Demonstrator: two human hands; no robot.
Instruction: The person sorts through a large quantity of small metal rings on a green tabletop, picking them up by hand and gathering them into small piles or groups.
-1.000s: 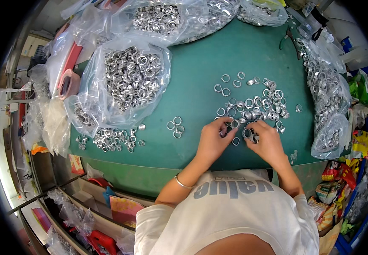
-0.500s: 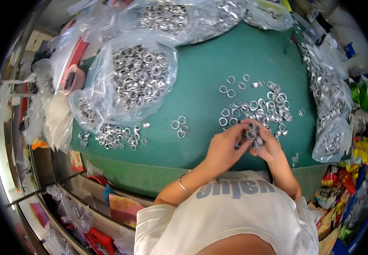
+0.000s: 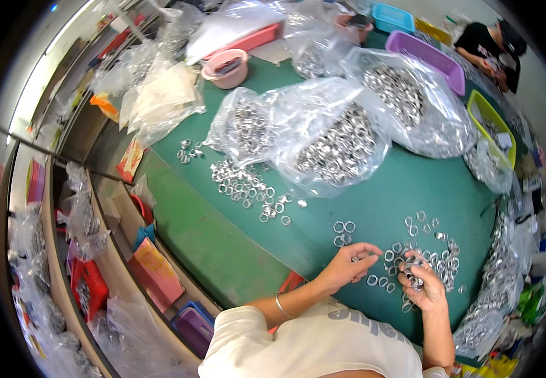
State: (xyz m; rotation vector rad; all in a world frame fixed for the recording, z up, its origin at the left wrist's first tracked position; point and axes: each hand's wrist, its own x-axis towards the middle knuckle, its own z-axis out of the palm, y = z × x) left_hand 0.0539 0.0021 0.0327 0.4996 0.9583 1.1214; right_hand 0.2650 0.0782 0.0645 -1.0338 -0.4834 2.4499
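1. My right hand (image 3: 423, 285), lower right of the frame: fingers curled tight around a small bunch of metal rings (image 3: 414, 269), held just above the table.
2. My left hand (image 3: 348, 264), just left of it: fingers bent, tips pinching one ring (image 3: 355, 258) down on the green table (image 3: 222, 233). Bracelet (image 3: 279, 305) on that wrist.
3. Between and around both hands: loose rings scattered (image 3: 440, 255) on the green surface, spreading up and right of my right hand. Some lie touching each other, some apart.
4. Just above my left hand: small cluster of four rings (image 3: 343, 231), set apart from the main scatter.
5. Centre left of the frame: another spill of rings (image 3: 247, 189), just beside the mouth of a clear plastic bag.
6. Centre: large clear bag full of rings (image 3: 339, 148). A smaller bag of rings (image 3: 244, 129) touches its left side.
7. Upper right: another big clear bag of rings (image 3: 405, 94), overlapping the centre bag's right edge.
8. Right edge: more bags of rings (image 3: 500, 252) stacked along the table rim, near my right hand.
9. Top of the frame: pink bowl (image 3: 225, 68), purple tray (image 3: 424, 53), blue tray (image 3: 391, 16). Yellow-green tray (image 3: 490, 123) to the right, with parts in it.
10. Far upper right: another person (image 3: 490, 44) in a dark top, well apart from me.
11. Left side, below the table edge: shelves (image 3: 96, 239) with bags and coloured boxes; contents too small to tell.
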